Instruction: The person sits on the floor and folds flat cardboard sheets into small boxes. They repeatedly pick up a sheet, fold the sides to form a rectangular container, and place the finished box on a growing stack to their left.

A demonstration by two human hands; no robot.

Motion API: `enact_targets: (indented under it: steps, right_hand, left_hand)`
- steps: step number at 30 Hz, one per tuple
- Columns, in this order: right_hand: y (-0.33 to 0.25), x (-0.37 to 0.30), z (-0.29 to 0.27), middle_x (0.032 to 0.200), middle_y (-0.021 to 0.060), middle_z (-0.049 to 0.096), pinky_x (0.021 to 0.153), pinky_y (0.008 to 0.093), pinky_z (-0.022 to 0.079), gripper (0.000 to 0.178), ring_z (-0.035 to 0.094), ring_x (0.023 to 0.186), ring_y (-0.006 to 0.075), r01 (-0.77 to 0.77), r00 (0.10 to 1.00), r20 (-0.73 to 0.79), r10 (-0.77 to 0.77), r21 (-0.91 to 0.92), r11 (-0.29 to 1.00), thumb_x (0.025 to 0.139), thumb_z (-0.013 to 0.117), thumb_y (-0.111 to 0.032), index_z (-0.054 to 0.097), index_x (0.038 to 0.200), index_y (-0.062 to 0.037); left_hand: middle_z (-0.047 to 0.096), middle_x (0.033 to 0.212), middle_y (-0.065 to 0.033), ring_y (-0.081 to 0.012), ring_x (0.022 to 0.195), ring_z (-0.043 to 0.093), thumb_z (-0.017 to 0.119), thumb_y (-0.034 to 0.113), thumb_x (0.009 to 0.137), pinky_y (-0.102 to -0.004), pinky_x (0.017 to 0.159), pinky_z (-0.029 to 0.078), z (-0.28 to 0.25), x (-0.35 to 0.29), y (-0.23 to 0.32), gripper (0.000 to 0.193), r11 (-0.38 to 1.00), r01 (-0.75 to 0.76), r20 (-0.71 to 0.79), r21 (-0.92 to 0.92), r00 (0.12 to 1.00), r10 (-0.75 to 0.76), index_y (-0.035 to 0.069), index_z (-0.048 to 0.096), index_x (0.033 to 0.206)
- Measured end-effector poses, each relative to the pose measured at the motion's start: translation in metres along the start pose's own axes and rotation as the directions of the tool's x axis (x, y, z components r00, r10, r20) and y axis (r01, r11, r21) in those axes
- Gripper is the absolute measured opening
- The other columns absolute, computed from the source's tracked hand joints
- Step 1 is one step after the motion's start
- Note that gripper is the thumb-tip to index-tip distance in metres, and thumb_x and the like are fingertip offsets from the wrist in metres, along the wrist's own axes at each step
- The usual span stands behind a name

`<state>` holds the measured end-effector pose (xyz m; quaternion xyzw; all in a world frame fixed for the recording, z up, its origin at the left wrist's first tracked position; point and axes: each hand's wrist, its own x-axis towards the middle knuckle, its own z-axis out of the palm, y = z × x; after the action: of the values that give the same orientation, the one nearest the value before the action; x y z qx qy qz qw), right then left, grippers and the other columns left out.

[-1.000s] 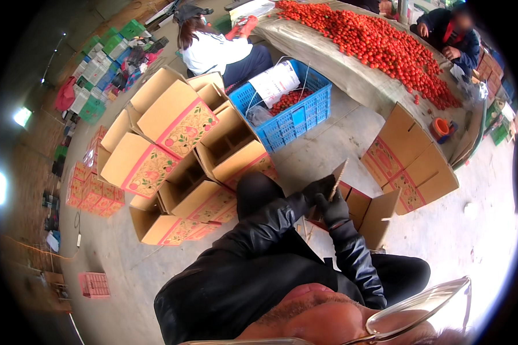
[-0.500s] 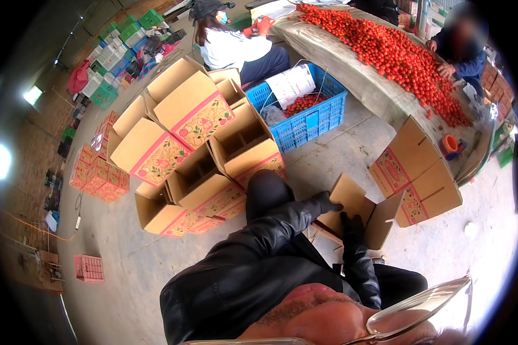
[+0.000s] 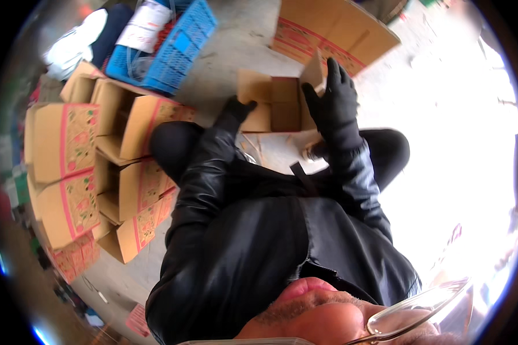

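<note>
An open cardboard carton (image 3: 286,118) stands on the floor between my knees, its flaps raised and its inside bare. Black gloves cover both my hands. At the left flap, my left hand (image 3: 236,112) has its thumb over the inner face; its other fingers are partly hidden and look closed around the edge. My right hand (image 3: 335,106) is open beside the right flap, fingers stretched upward and thumb spread across the flap's face.
Printed open cartons (image 3: 77,144) are stacked at my left. A blue plastic crate (image 3: 181,43) holding red fruit stands at the upper left, near a seated person's white sleeve (image 3: 77,49). Another large carton (image 3: 334,31) stands just beyond the one I handle.
My view has swung down and right, and the fruit table has left it. My hands, earlier close together in the carton, are now apart at its opposite sides; the right one has opened.
</note>
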<state>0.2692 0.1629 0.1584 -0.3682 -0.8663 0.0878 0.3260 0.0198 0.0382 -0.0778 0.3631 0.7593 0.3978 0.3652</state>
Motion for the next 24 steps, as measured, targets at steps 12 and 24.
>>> enact_targets:
  steps: [12,24]
  right_hand:
    - [-0.017,-0.044,0.092,0.133,0.0299,0.044,0.101,0.0419,0.040,0.065,0.046,0.122,0.0424,-0.214,0.958,0.257,0.130,0.335,0.918,0.079,0.052,-0.007,0.032,0.140,0.0022]
    - [0.028,-0.030,0.052,0.118,0.0313,0.056,0.090,0.0452,0.046,0.064,0.057,0.106,0.0451,-0.333,0.881,0.434,0.190,0.284,0.899,0.082,0.047,-0.006,0.029,0.144,-0.0062]
  left_hand:
    - [0.066,0.104,-0.0168,-0.0268,0.097,0.064,0.072,0.016,0.078,-0.0368,0.082,0.049,0.002,-0.009,0.017,0.042,0.993,-0.098,-0.060,0.065,0.993,0.102,-0.001,0.058,0.114]
    - [0.066,0.108,-0.0175,-0.0281,0.102,0.063,0.075,0.024,0.077,-0.0364,0.084,0.049,-0.006,-0.004,0.045,0.045,0.998,-0.050,-0.024,-0.036,0.999,0.049,0.001,0.061,0.113]
